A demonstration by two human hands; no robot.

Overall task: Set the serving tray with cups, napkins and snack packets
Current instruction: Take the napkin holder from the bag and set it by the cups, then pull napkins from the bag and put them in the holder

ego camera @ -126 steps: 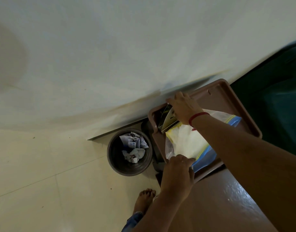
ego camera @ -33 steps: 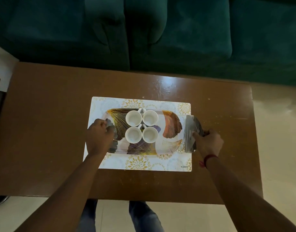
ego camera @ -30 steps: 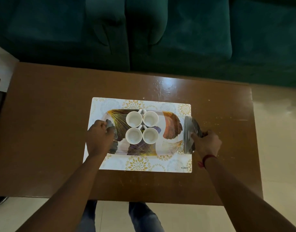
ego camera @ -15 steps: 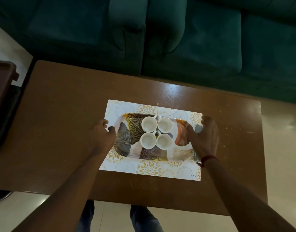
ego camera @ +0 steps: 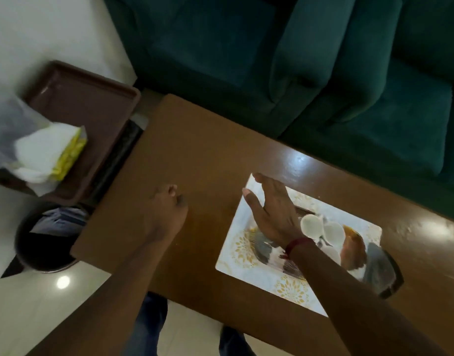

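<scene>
Brown wooden worktop [ego camera: 220,155]: polished, glossy, light glare spots on it. White-and-gold patterned rectangular placemat [ego camera: 236,242]: smooth, looks like plastic or laminated sheet. Leaf-print serving tray [ego camera: 354,250]: glossy, reflective at its right end. Small white cups [ego camera: 310,224]: smooth, ceramic-looking. Dark green sofa [ego camera: 323,73]: matt velvety cloth. Brown rectangular bin tray [ego camera: 92,98]: matt plastic. Clear plastic bag [ego camera: 13,129] on it: thin, shiny film over white paper-like napkins. Pale floor tiles [ego camera: 54,304]: glossy.
</scene>
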